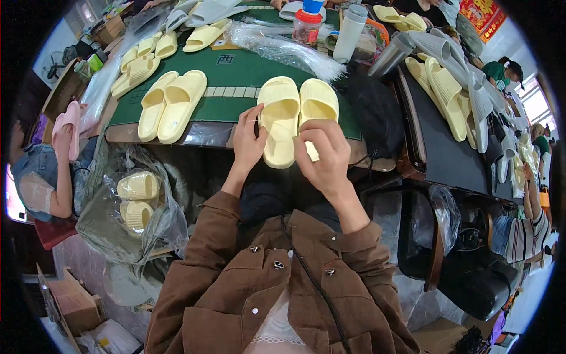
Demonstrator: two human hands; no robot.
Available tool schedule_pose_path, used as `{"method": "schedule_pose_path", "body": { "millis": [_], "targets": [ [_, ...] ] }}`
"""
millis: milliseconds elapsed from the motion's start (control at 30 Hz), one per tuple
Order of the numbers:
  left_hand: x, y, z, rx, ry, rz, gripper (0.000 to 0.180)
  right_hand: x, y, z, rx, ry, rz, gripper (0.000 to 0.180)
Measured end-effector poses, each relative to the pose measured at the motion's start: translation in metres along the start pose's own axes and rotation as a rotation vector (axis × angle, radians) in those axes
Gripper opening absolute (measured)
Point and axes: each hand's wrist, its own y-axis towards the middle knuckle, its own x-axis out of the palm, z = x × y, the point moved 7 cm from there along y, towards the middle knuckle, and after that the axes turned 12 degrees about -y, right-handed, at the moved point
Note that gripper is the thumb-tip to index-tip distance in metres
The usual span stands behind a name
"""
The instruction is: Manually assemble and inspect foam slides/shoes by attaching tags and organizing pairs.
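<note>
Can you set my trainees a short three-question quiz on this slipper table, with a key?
1. True or false: the left hand touches the pair of pale yellow slippers.
2. Which hand covers the near end of the pair's right-side slipper?
3. What do the slippers lie on: A) green mat, B) bare floor, C) cardboard box?

Key: 1 true. 2 the right hand. 3 A.

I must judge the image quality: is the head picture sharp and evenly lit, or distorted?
Head view: strong fisheye bending, black corners; the pale yellow slippers and both hands, left hand and right hand, are sharp; the window at the right edge is overexposed; plastic bags show glare.
</note>
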Motion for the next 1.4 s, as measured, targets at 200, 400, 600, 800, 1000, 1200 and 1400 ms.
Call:
{"method": "schedule_pose_path", "body": {
  "millis": [200,400,600,800,1000,1200,1400],
  "targets": [
    [0.002,0.002,0.005,-0.015,0.000,-0.009,0.051,0.011,-0.041,0.035,0.186,-0.010,0.022,0.013],
    [-0.002,0.001,-0.001,-0.038,-0.026,-0.020,0.049,0.001,-0.079,0.060,0.466,-0.003,0.039,0.007],
    [-0.022,-0.021,0.028,-0.053,-0.156,0.123,0.041,-0.017,-0.101,0.061,0.468,-0.054,0.023,0.008],
    [-0.003,-0.026,0.097,-0.015,-0.272,-0.104,0.024,-0.029,-0.105,0.053,0.353,-0.146,-0.006,0.012],
    [0.039,-0.054,0.125,-0.010,-0.325,-0.362,0.036,-0.033,-0.105,0.049,0.309,-0.211,-0.025,0.014],
    [0.054,-0.071,0.127,-0.016,-0.293,-0.484,0.046,-0.041,-0.112,0.045,0.261,-0.241,-0.077,0.016],
    [0.053,-0.070,0.126,0.025,-0.267,-0.435,0.038,-0.022,-0.105,0.031,0.177,-0.194,-0.095,0.017]
  ]
}}
